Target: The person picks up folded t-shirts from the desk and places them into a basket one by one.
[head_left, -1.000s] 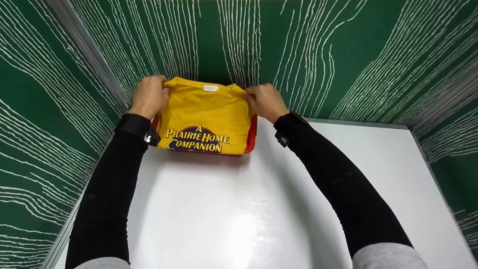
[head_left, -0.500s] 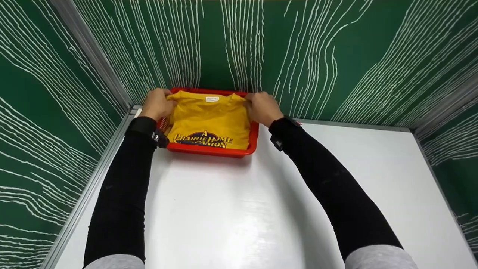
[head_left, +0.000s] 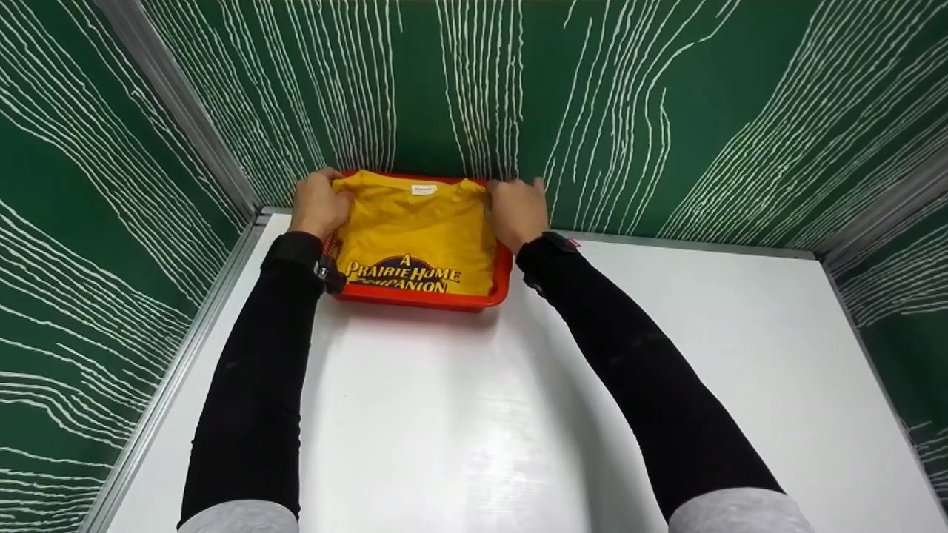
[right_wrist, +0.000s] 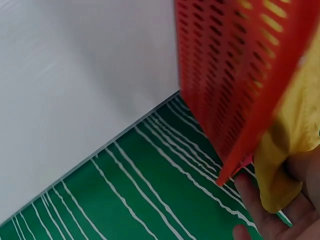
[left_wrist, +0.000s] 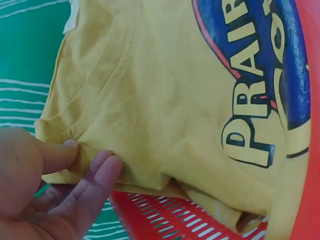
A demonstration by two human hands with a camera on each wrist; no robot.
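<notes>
A folded yellow T-shirt (head_left: 418, 229) with "A Prairie Home Companion" printed on it lies inside a red plastic basket (head_left: 415, 297). My left hand (head_left: 320, 206) pinches the shirt's far left corner; the left wrist view shows the thumb on the cloth and other fingertips beside it. At the far right corner, my right hand (head_left: 517, 213) holds a fold of the yellow cloth against the basket's rim. Some of its fingers are spread outside the rim in the right wrist view. The shirt's underside and the basket's floor are hidden.
The basket stands on a white table (head_left: 415, 414), close to the back wall (head_left: 592, 111), which is green with white wavy lines. A metal-framed side panel (head_left: 74, 244) rises at the left, another at the right.
Both hands have lowered the T-shirt from above the basket into it, uncovering the red rim. In the last half second the hands have shifted only slightly, and some right fingers have spread.
</notes>
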